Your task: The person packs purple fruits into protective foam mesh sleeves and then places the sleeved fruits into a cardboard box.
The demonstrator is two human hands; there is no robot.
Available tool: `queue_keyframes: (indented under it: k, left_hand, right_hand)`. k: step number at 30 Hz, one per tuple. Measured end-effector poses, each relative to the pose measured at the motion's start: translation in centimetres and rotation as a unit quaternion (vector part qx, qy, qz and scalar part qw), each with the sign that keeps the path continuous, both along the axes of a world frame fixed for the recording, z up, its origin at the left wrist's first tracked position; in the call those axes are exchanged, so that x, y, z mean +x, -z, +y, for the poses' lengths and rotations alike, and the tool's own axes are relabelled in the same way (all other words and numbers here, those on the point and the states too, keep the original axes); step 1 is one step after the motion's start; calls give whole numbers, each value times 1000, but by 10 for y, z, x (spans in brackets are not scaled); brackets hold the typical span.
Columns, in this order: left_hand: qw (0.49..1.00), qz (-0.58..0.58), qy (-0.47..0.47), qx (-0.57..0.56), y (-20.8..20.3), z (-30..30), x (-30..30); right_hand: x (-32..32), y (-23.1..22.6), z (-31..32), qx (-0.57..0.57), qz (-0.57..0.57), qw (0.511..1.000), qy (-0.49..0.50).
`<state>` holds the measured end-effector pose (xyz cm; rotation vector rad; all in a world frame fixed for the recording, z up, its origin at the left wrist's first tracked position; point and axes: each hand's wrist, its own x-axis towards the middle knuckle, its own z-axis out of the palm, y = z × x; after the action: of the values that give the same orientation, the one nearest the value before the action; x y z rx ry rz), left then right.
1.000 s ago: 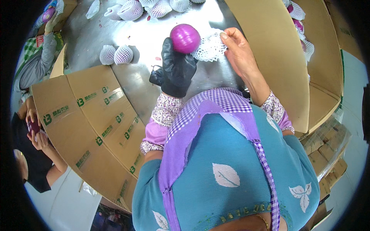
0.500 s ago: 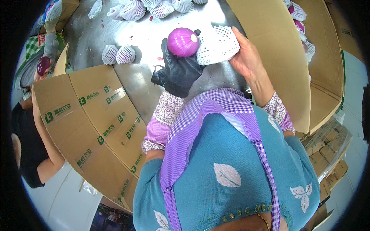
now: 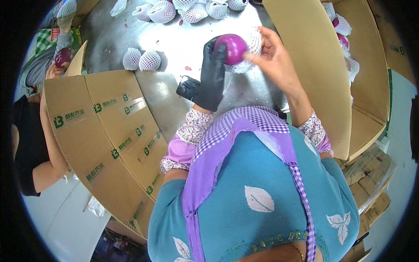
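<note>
In a black glove, my left hand (image 3: 211, 83) grips a shiny purple onion (image 3: 231, 48) over the metal table. My bare right hand (image 3: 279, 63) pinches a white foam net sleeve (image 3: 253, 39) at its edge. The sleeve lies against the onion's right side and covers part of it. The right thumb reaches toward the onion's surface. Two net-wrapped onions (image 3: 149, 60) stand together on the table to the left of my hands.
Several net-wrapped onions (image 3: 192, 12) lie along the table's far side. An open cardboard box (image 3: 305, 78) at right holds more. Carton flaps (image 3: 104, 126) rise at left. Beyond them, a co-worker's hand (image 3: 56, 70) holds a dark purple onion.
The onion has gone from resting on my open left palm to being gripped, and has moved right into contact with the net sleeve. My right fingers have shifted around the sleeve.
</note>
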<state>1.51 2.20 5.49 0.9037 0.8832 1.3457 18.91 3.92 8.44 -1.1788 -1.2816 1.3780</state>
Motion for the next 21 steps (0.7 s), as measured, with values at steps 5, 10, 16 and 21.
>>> queue_keyframes:
  k: [5,10,16,21]
  left_hand:
    - [932,334,-24,142,-21,5,-6]
    - [987,157,-22,0,-26,3,-4]
    - [985,95,29,-140,-7,4,-16]
    - [989,38,2,-142,4,9,-23]
  right_hand:
    - [-10,7,0,131,-176,974,-56]
    - [3,20,1,-119,255,959,-34]
    - [13,31,-2,-213,495,842,-16]
    - [17,39,-3,-236,518,822,-26]
